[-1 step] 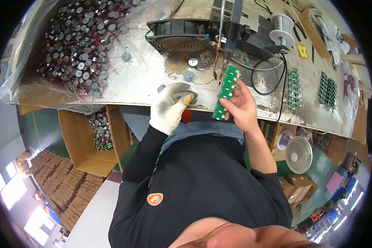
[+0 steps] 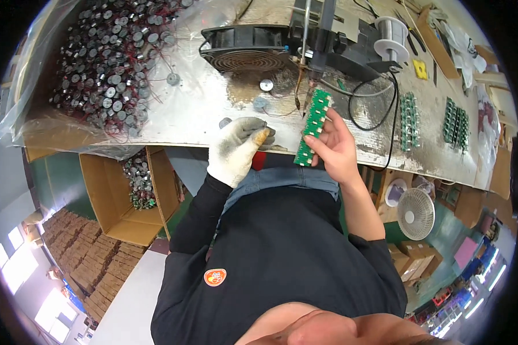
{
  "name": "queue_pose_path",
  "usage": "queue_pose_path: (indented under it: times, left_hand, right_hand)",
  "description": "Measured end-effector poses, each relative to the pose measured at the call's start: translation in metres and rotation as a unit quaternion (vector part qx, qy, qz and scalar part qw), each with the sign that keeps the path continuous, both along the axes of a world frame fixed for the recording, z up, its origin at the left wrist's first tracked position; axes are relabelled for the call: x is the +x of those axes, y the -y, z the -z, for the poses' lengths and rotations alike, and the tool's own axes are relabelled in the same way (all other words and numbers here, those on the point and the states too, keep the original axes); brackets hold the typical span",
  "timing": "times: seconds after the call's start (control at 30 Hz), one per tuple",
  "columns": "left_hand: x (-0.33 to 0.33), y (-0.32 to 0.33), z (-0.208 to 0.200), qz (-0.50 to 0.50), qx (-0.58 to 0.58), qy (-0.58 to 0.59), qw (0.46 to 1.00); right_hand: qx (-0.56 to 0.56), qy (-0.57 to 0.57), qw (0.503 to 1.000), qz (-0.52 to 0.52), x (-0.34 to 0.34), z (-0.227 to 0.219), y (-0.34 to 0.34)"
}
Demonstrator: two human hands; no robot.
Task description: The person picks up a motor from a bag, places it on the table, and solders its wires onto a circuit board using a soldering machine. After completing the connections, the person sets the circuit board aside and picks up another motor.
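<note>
A long green circuit board strip (image 2: 313, 127) with small pale parts along it is held tilted in my bare right hand (image 2: 335, 146), thumb on its face and fingers behind. Its top end lies close to the tip of a soldering iron (image 2: 313, 77) on a stand. To the left, at the bench edge, my left hand (image 2: 239, 146) wears a white glove with stained fingertips. Its fingers are curled, thumb against forefinger; anything pinched there is too small to make out. Just beyond lie a small round metal disc with wires (image 2: 261, 103) and a shiny silver disc (image 2: 266, 85).
A big heap of wired discs (image 2: 112, 80) on plastic film covers the bench's left. Behind stand a black fan (image 2: 244, 49) and a solder wire spool (image 2: 391, 40). More green boards (image 2: 409, 122) lie at right, past a black cable (image 2: 396, 109). An open carton (image 2: 118, 198) stands below left.
</note>
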State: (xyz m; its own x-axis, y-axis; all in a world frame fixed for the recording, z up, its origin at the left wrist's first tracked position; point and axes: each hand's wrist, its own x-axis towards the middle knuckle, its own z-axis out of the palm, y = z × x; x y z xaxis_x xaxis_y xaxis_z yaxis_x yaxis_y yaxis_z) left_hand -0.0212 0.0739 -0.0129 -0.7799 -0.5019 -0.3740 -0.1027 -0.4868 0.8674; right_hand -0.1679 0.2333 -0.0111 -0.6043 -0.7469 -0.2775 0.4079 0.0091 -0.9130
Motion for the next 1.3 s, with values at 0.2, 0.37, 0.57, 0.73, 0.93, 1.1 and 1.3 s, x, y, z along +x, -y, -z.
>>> queue_pose_path:
  times: [0.2, 0.37, 0.57, 0.73, 0.93, 1.1, 1.3]
  left_hand:
    - [-0.01, -0.008, -0.012, 0.015, -0.084, 0.033, 0.996]
    - [-0.018, -0.017, -0.016, 0.003, -0.184, 0.104, 0.977]
    - [-0.03, -0.021, -0.022, 0.008, -0.115, 0.134, 0.984]
    - [-0.038, -0.021, -0.018, 0.03, -0.054, 0.082, 0.995]
    - [-0.041, -0.019, -0.017, 0.022, -0.001, 0.082, 0.996]
    - [-0.044, -0.016, -0.018, 0.028, -0.017, 0.094, 0.995]
    - [-0.047, -0.014, -0.017, 0.019, -0.029, 0.091, 0.995]
  right_hand:
    - [0.006, 0.005, 1.0, -0.003, 0.0, -0.001, -0.003]
    - [0.007, -0.005, 1.0, -0.011, 0.005, -0.002, -0.006]
    - [-0.005, 0.019, 0.999, -0.037, 0.009, -0.003, -0.007]
    - [-0.012, 0.0, 0.999, -0.048, 0.008, -0.004, -0.007]
    - [-0.003, -0.015, 0.999, -0.052, 0.006, -0.006, -0.005]
    - [-0.002, -0.011, 0.999, -0.052, 0.004, -0.007, -0.002]
    - [-0.015, -0.02, 0.999, -0.033, 0.005, -0.003, 0.001]
